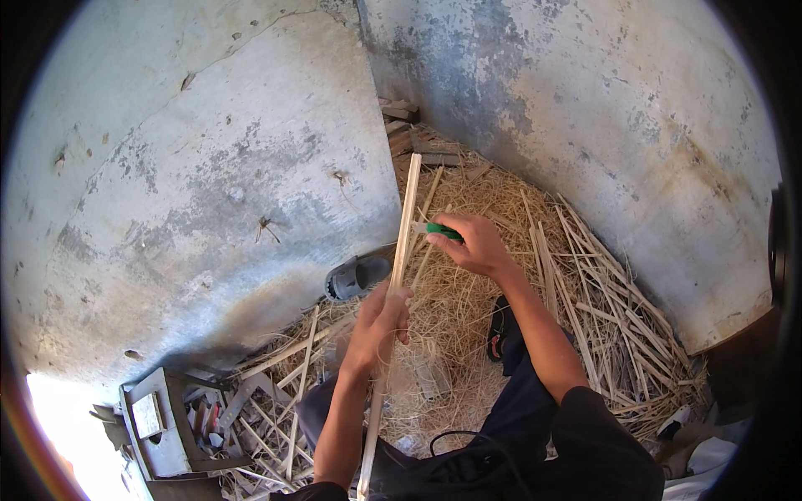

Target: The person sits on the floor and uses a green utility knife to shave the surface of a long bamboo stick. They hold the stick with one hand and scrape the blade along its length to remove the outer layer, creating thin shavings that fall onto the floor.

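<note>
A long, pale wooden strip [408, 213] slants up from the lower edge past my knees, its far end free in the air. My left hand [374, 328] is closed around its middle. Higher up the strip, my right hand [476, 245] grips a green-handled knife [444, 231]. The knife's short blade points left and meets the strip's right edge; whether it cuts in cannot be made out. A thin curl of shaving hangs by my left hand.
Tangled shavings [476, 196] cover the floor between two worn walls. Many loose strips [618, 334] lie along the right wall. A grey clog [357, 277] rests at the left wall's foot. An overturned grey box frame [159, 422] with scraps stands at lower left. Wood blocks [436, 157] fill the corner.
</note>
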### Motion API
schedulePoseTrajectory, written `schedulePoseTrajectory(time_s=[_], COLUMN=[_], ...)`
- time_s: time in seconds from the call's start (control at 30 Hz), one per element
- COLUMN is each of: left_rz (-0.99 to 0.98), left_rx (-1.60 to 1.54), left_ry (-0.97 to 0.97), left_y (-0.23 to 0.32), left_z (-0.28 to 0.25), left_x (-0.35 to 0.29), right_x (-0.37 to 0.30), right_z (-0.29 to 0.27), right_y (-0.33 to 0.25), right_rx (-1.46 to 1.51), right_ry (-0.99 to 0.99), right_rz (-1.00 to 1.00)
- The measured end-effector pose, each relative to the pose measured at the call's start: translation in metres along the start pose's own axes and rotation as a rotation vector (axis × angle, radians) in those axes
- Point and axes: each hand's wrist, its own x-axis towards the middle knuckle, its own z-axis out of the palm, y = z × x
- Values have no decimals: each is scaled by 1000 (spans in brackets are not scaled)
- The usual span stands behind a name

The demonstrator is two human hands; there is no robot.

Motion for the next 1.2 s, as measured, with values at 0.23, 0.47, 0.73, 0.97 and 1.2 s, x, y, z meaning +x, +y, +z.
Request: schedulePoseTrajectory(time_s=[0.23, 0.47, 0.73, 0.97, 1.2], left_rz=[40, 19, -9, -1, -70], left_rx=[20, 61, 75, 187, 266], left_ry=[15, -17, -35, -133, -145], left_y=[-2, -5, -7, -6, 6], left_z=[9, 3, 11, 12, 10], left_x=[-2, -1, -5, -10, -16], right_x=[0, 1, 3, 9, 10], right_z=[8, 6, 6, -9, -9], right_y=[-2, 2, 24, 47, 51], right_rx=[4, -28, -10, -70, -81], right_ry=[9, 32, 130, 141, 138], right_rz=[-36, -20, 47, 87, 115])
